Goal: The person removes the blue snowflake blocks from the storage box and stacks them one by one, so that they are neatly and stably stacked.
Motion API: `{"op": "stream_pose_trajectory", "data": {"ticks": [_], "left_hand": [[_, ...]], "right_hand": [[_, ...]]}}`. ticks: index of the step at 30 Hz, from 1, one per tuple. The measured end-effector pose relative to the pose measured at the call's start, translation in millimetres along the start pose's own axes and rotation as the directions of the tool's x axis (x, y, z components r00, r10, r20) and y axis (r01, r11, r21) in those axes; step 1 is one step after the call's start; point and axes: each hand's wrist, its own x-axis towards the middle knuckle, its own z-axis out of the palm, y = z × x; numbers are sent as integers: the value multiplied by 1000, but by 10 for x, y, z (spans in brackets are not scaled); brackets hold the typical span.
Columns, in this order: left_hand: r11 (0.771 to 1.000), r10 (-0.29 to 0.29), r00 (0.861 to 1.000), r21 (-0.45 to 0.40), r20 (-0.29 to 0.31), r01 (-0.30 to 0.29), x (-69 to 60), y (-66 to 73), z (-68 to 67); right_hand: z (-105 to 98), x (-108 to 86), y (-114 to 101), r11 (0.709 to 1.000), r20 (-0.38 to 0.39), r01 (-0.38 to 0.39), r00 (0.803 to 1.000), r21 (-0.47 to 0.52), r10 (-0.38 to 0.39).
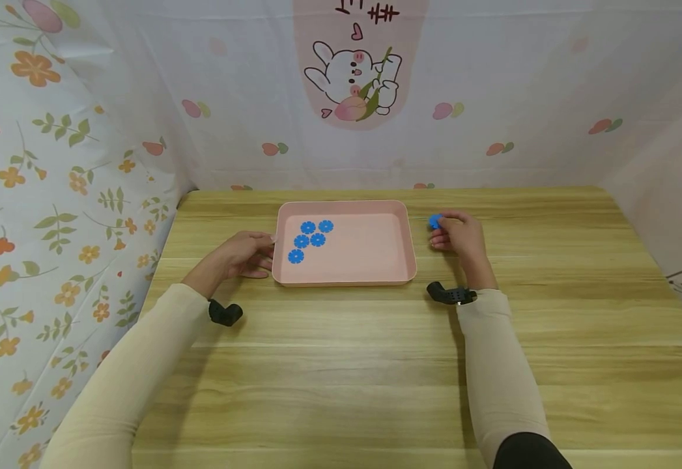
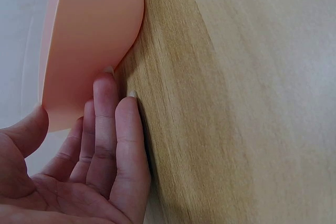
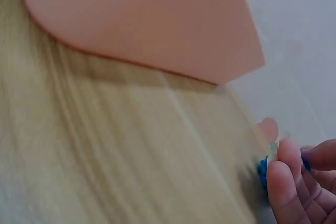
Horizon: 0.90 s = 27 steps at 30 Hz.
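Head view, right hand (image 1: 465, 238) pinching part-hidden blue disc (image 1: 434, 221), left hand (image 1: 241, 253) uncurled against tray (image 1: 370, 244)

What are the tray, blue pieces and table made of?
The tray looks like matte plastic: even pink, rounded corners. The blue pieces, probably plastic too: alike, notched; finish unclear. The table has streaky grain: satiny wood, or an imitation.

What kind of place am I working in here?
Probably a makeshift tabletop workspace indoors, perhaps set up for recording: a wood-grain table, cloth printed with a cartoon rabbit behind it, and a pink tray holding small blue discs.
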Motion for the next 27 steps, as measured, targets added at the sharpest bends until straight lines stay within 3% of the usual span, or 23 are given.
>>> {"op": "stream_pose_trajectory", "data": {"ticks": [14,27], "left_hand": [[1000,-4,1000,-3,-2,4,-8,8,0],[1000,-2,1000,6,-5,2,-9,8,-5]], "right_hand": [[-66,242,306,1000,-107,12,994,19,-10],[-88,207,200,991,-83,-39,996,-130,29]]}}
